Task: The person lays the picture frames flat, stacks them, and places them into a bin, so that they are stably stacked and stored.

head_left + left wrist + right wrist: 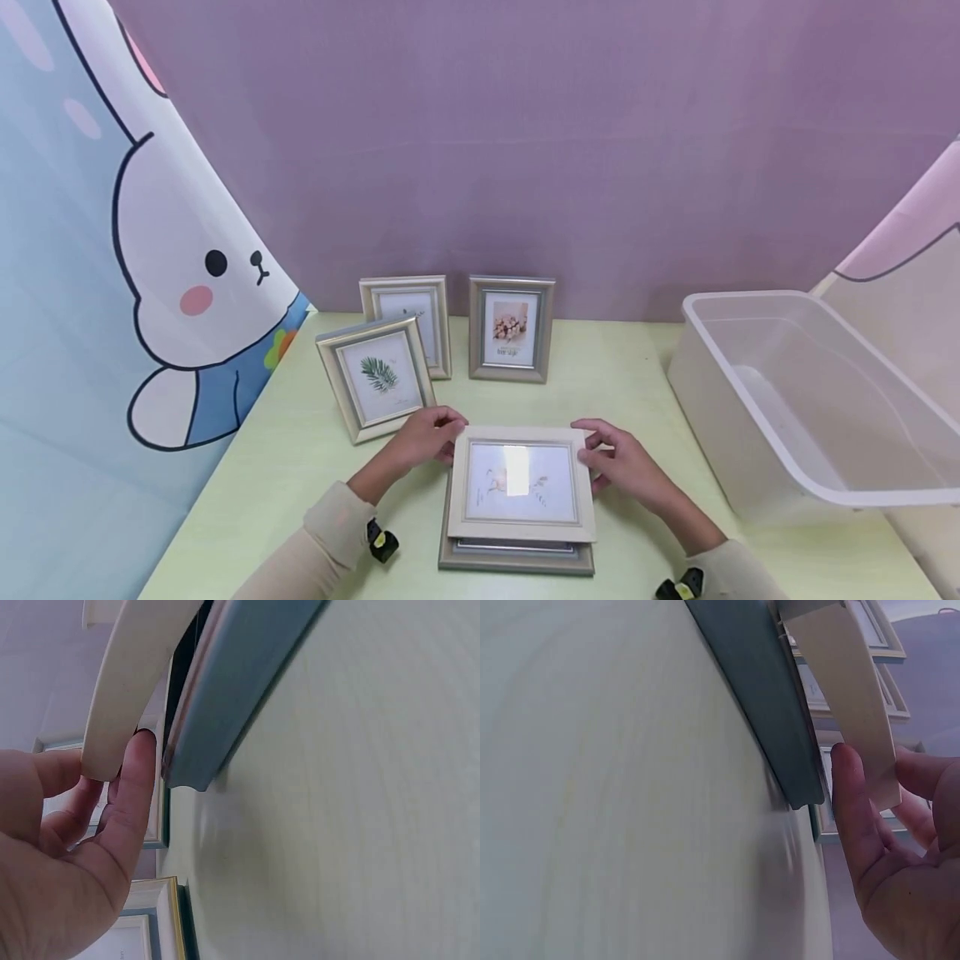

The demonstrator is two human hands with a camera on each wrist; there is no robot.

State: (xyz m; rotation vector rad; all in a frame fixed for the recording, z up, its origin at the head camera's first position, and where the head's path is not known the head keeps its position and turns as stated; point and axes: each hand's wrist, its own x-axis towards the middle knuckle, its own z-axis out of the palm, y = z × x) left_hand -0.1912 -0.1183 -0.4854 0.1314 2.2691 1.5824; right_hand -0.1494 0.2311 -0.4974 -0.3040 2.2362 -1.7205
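A cream picture frame [522, 485] lies face up over a grey-brown picture frame [517, 562], which rests flat on the table [390, 533]. My left hand [426, 435] pinches the cream frame at its far left corner. At the far right corner, my right hand [628, 463] pinches it too, thumb on one face and fingertips on the other. Both wrist views show a gap between the cream edge [129, 682] and the lower frame [761, 697] near the held corners. Glare covers part of the cream frame's picture.
Beyond my hands stand a leaf-print frame [378, 375], a pale frame [442, 333] partly behind it, and a brownish frame [511, 375] with a flower picture. A translucent plastic bin [738, 433] stands at the right. A purple cloth [525, 150] hangs behind the table.
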